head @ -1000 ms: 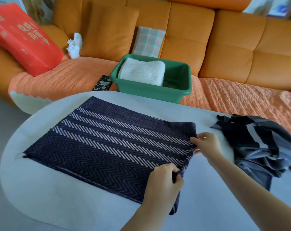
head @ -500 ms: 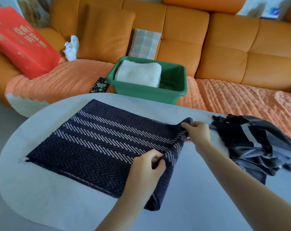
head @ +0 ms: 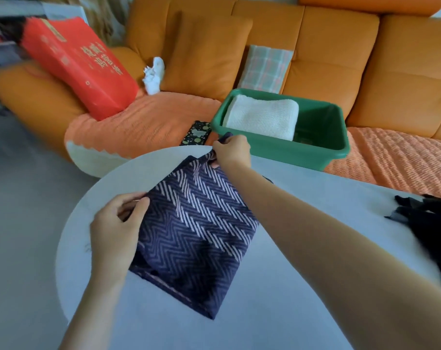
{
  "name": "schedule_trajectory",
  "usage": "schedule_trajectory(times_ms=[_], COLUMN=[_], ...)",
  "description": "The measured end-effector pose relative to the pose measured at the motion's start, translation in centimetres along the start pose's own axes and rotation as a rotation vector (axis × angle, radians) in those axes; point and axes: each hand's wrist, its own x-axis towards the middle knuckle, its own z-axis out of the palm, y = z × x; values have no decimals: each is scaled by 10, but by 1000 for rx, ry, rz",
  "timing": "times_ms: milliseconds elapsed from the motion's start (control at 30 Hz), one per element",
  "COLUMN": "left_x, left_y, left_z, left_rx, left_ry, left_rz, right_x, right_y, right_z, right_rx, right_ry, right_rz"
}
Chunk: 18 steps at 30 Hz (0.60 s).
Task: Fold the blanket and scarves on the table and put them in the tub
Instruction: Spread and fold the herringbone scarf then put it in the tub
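Both hands pinch navy chevron-weave scarf (head: 196, 231) corners: left hand (head: 116, 231) mid-left, right hand (head: 230, 151) centre; folded, flat on white table (head: 315, 198).

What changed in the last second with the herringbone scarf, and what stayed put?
The left hand and right hand carried the end of the navy herringbone scarf they pinch across to the left, folding it in half. Both keep their grip. The white blanket in the green tub and the dark scarf on the table stayed put.
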Motion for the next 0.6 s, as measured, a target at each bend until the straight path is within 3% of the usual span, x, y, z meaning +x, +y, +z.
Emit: schedule_trajectory(times_ms=[433,533,600], left_x=[23,26,26], left_y=[-44,-57,-60], left_z=[-27,-26,-24], left_rx=[170,383,557], left_ry=[93,78,80], left_rz=[-1,6,60], right_x=[12,4,-5], right_y=[10,16,26], right_z=[85,92,93], right_rx=[-224,-286,-397], right_ry=[-118,-168,-151], right_rz=[-95,-72,-192])
